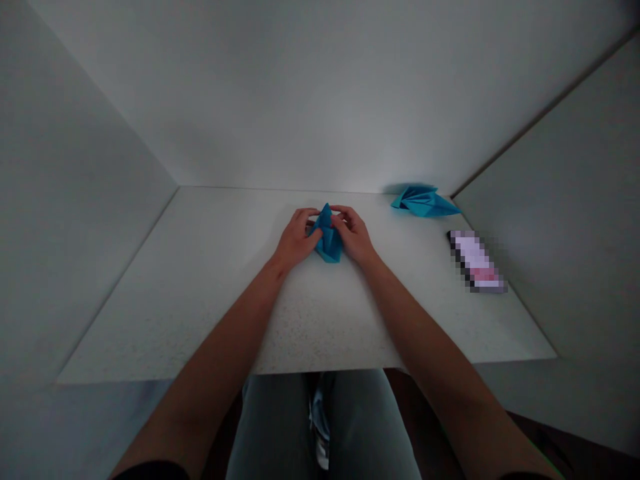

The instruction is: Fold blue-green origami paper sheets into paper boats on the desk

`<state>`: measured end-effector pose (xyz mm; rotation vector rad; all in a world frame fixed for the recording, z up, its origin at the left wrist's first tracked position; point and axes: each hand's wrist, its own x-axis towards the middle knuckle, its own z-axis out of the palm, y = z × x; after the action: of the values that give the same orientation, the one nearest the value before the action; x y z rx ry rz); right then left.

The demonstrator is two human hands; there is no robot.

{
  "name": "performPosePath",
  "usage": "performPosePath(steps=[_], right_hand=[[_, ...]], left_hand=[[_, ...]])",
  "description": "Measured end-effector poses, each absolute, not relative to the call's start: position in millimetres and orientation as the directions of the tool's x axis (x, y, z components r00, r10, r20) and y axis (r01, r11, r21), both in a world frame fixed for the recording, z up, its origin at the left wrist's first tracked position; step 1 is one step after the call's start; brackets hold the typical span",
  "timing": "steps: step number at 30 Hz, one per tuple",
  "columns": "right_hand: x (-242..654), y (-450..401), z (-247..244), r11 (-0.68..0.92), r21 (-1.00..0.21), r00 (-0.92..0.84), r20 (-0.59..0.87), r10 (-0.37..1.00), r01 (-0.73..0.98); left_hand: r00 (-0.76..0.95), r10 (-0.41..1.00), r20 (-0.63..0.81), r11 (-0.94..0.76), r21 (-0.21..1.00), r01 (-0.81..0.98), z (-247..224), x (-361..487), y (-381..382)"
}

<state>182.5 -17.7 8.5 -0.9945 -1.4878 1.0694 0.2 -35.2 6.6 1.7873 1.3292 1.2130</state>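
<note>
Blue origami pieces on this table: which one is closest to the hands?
The folded blue paper piece held between the left hand and right hand. The other, a flatter pointed blue shape, lies apart, far right on the white table.

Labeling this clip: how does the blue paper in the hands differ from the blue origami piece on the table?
The held blue paper sits between the left hand and right hand; the blue origami piece lies untouched at the back right of the table. The paper is a compact peaked bunch; the piece is longer, pleated, pointed. Both are folded blue paper.
</note>
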Motion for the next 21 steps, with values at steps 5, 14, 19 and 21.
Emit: performPosePath(steps=[5,14,19,21], right_hand=[[183,-21,9,0.338,-0.913,-0.224,0.289,0.931,0.229],[187,-15,7,0.35,-0.754,-0.087,0.366,0.927,0.556],[187,-16,6,0.347,-0.733,-0.047,0.396,0.917,0.585],[187,-15,4,0.35,-0.729,-0.039,0.406,0.913,0.588]], left_hand=[[0.108,0.953,0.284,-0.303,0.861,0.41,4,-3,-31],[0.037,0.959,0.282,-0.248,0.763,0.597,7,-6,-30],[0.1,0.952,0.29,-0.301,0.822,0.483,13,-5,-35],[0.114,0.943,0.314,-0.329,0.819,0.47,14,-5,-36]])
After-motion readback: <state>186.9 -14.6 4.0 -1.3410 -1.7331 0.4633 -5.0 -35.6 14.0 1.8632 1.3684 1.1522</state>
